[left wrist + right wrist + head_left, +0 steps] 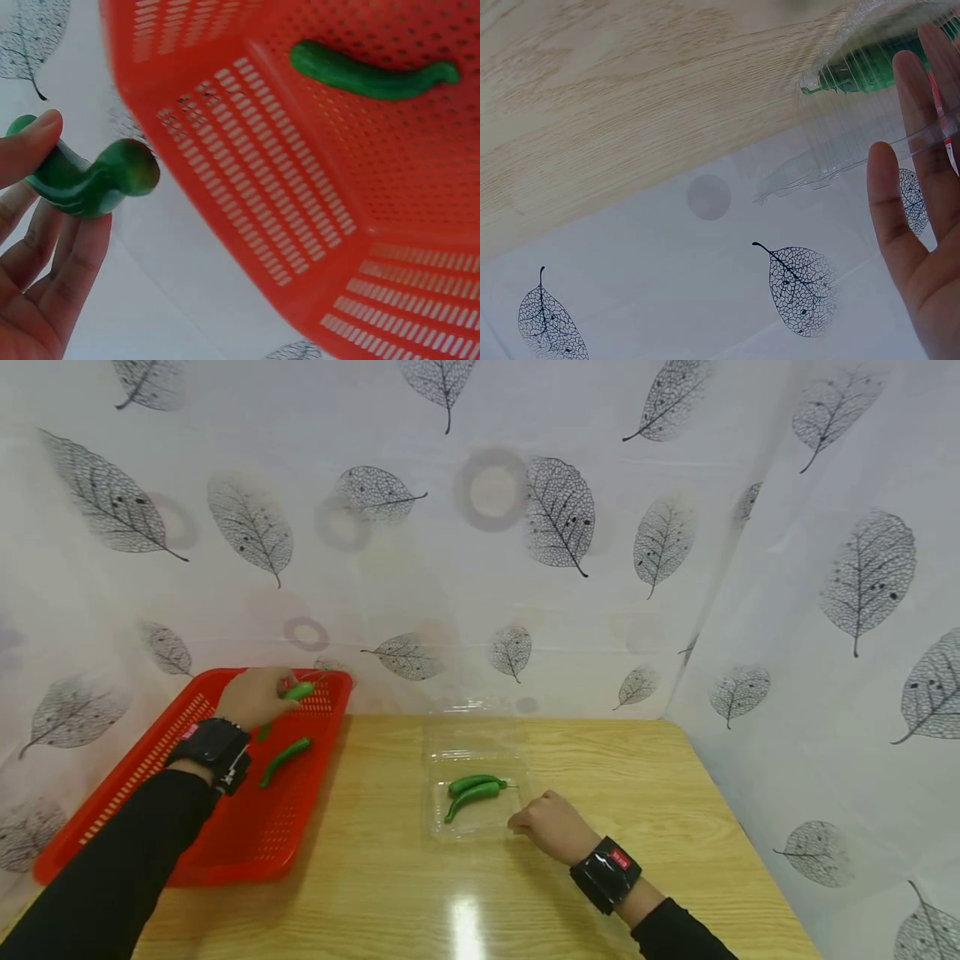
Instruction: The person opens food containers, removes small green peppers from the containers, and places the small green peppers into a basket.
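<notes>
Over the far end of the red basket (292, 852), my left hand (255, 695) pinches a green chili pepper (298, 692) between thumb and fingers. The left wrist view shows this curved pepper (90, 184) up close, beside the basket's slotted wall. Another green pepper (285, 762) lies on the basket floor, and a bit of green (263, 732) shows beneath the hand. My right hand (558, 827) holds the near right corner of a clear plastic box (480, 828), its rim between thumb and fingers. Two green peppers (474, 795) lie side by side inside.
The box's clear lid (472, 727) stands raised at the back. Basket and box share a wooden table (375, 893), with the basket along its left side. White leaf-printed sheeting (480, 585) hangs behind and on the right (810, 727).
</notes>
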The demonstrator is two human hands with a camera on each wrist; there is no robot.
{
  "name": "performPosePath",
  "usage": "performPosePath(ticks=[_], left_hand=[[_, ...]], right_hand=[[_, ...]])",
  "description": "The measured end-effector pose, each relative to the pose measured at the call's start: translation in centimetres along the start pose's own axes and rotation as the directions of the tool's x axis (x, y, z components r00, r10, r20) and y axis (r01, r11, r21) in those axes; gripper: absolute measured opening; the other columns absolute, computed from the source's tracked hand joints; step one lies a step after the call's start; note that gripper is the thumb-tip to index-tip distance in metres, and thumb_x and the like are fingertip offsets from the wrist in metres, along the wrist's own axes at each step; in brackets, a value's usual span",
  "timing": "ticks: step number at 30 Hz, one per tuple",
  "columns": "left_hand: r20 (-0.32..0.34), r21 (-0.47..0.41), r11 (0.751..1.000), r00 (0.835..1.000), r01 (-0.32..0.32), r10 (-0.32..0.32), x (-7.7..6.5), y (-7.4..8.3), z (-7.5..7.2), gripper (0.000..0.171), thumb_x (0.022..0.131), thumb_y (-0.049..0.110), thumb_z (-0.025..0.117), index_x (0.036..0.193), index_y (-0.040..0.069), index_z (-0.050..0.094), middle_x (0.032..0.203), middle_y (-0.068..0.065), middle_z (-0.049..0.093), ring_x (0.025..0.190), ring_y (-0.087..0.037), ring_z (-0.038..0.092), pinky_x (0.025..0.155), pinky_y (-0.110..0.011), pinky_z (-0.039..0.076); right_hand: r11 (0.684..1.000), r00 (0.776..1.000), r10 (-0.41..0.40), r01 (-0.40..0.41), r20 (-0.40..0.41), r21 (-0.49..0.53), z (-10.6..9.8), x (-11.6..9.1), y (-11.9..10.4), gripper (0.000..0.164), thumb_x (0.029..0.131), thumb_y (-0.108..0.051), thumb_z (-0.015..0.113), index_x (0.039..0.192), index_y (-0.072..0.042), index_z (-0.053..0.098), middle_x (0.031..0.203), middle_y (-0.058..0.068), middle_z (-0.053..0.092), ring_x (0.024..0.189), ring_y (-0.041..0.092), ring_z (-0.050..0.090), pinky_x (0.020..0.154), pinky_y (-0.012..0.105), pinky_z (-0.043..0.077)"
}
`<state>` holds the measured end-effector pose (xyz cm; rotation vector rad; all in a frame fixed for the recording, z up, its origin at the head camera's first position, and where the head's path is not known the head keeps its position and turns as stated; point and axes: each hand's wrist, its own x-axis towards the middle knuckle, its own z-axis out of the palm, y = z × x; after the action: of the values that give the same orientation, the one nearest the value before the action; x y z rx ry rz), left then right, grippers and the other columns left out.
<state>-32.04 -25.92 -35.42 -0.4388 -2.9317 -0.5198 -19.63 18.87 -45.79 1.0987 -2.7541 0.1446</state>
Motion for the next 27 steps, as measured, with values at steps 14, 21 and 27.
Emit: performPosePath(ticks=[14, 21, 27], left_hand=[[0.056, 0.029, 0.995, 0.994, 0.095, -0.096, -0.1, -4.8, 1.6, 0.034, 0.080, 0.018, 0.070, 0.100, -0.008, 0.060, 0.071, -0.016, 0.064, 0.056, -0.022, 0.050, 0.049, -0.032, 0.039], [0.062, 0.035, 0.986, 0.984, 0.162, -0.164, -0.3, -6.8, 2.3, 0.035, 0.081, 0.016, 0.067, 0.103, -0.010, 0.060, 0.075, -0.020, 0.065, 0.057, -0.025, 0.052, 0.050, -0.034, 0.041], [0.087, 0.037, 0.980, 0.976, 0.198, -0.200, -0.4, -8.6, 3.4, 0.030, 0.082, 0.017, 0.066, 0.097, -0.008, 0.062, 0.065, -0.012, 0.062, 0.054, -0.023, 0.048, 0.048, -0.032, 0.037]], right_hand=[[1.000, 1.000, -0.005, 0.005, 0.002, -0.016, -0.3, 0.0, -0.2, 0.007, 0.082, -0.021, 0.068, 0.083, -0.019, 0.074, 0.075, -0.010, 0.072, 0.064, 0.000, 0.061, 0.063, 0.021, 0.039], [1.000, 1.000, -0.001, 0.001, 0.008, -0.006, -0.3, 0.1, -0.2, 0.006, 0.081, -0.020, 0.068, 0.082, -0.019, 0.074, 0.074, -0.010, 0.071, 0.063, -0.001, 0.060, 0.063, 0.022, 0.041], [1.000, 1.000, 0.003, -0.003, 0.019, 0.003, -0.3, 0.2, -0.2, 0.006, 0.082, -0.020, 0.068, 0.083, -0.019, 0.074, 0.073, -0.009, 0.071, 0.061, -0.002, 0.059, 0.063, 0.021, 0.040]])
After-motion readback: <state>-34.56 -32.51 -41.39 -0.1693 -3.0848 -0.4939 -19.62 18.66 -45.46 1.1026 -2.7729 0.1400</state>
